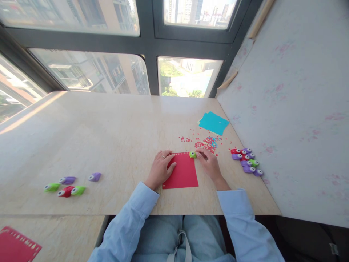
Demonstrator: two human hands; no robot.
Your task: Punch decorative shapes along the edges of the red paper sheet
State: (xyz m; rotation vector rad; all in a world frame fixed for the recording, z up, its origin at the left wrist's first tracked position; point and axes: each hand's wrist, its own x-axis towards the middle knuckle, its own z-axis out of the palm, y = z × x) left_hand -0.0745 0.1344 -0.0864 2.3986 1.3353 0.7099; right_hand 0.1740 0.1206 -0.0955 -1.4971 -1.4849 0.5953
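A red sheet of paper (182, 173) lies on the table in front of me, with a row of small punched holes along its far edge. My left hand (160, 167) rests on its left side, fingers spread, a ring on one finger. At the far right corner of the sheet sits a small green craft punch (192, 155) with an eye-like dot on it. My right hand (209, 163) has its fingertips closed on the right end of this punch. Just beyond the sheet is a scatter of small red paper bits (205, 144).
Blue sheets (214, 123) lie at the back right. Several purple, red and green punches (247, 163) are grouped by the right wall, and several more (67, 191) at the left. Another punched red sheet (17, 245) lies on a surface at the lower left. Windows border the table's far edge.
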